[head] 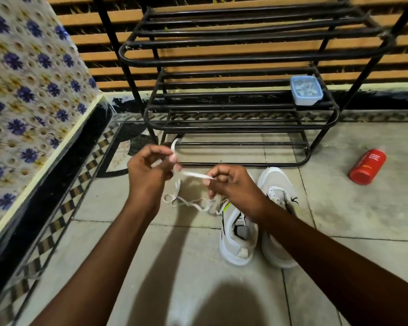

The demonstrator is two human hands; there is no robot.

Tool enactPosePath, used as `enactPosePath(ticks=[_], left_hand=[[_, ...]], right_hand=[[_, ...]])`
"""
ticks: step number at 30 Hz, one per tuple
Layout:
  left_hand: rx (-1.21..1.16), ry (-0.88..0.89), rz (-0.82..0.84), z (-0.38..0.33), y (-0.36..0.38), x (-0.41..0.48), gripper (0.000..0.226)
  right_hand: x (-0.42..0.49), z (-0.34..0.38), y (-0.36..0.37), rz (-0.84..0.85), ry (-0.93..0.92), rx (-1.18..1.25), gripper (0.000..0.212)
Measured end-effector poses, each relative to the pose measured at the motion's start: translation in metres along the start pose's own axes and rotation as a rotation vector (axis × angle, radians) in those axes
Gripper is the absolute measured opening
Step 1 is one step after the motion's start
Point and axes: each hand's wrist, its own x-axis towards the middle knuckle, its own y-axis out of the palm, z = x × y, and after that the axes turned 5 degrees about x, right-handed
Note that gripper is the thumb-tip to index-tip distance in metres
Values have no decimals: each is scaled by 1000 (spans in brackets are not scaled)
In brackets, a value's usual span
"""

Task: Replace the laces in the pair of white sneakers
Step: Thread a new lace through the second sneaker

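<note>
Head view, from the left: a flowered cloth (33, 90) hangs beside the tiled floor (174, 255). The left hand (149, 170) pinches a loop of white lace (193, 174). A short stretch runs taut to the right hand (231, 184), which pinches it between curled fingers. The rest trails on the floor toward the white sneakers (229, 243), which stand side by side just right of the hands.

This looks like sorting out a loose lace; whether it is an old or a new one, I cannot tell. Next would be finding a tip and feeding it through the lowest eyelets.

Behind is a black shoe rack (222, 124) holding a blue box (306, 90). A red bottle (367, 167) lies well off to the right. Nothing blocks the sneakers.
</note>
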Motion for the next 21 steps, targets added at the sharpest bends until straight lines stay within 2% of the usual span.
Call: enactPosePath(ticks=[2, 4, 7, 9, 10, 12, 14, 16, 21], left_hand=[[247, 17, -68, 22, -17, -2, 22], [527, -51, -84, 46, -40, -10, 31], [940, -136, 156, 71, -67, -34, 32], [1078, -82, 226, 78, -72, -48, 30], [1060, -25, 195, 77, -72, -53, 25], [774, 18, 187, 62, -59, -60, 13], [345, -105, 325, 40, -37, -64, 18], [121, -197, 376, 25, -17, -70, 24], [112, -177, 305, 25, 2, -85, 11]], right_hand=[[0, 4, -13, -32, -18, -27, 7], [2, 9, -22, -28, -43, -98, 9], [5, 17, -21, 34, -44, -191, 10], [6, 21, -13, 93, -62, -301, 12], [6, 23, -9, 122, -80, -360, 12], [3, 27, -2, 167, -110, -441, 12], [1, 30, 2, 187, -133, -455, 12], [0, 32, 5, 169, -158, -420, 10], [-9, 32, -11, 98, -162, -349, 8]])
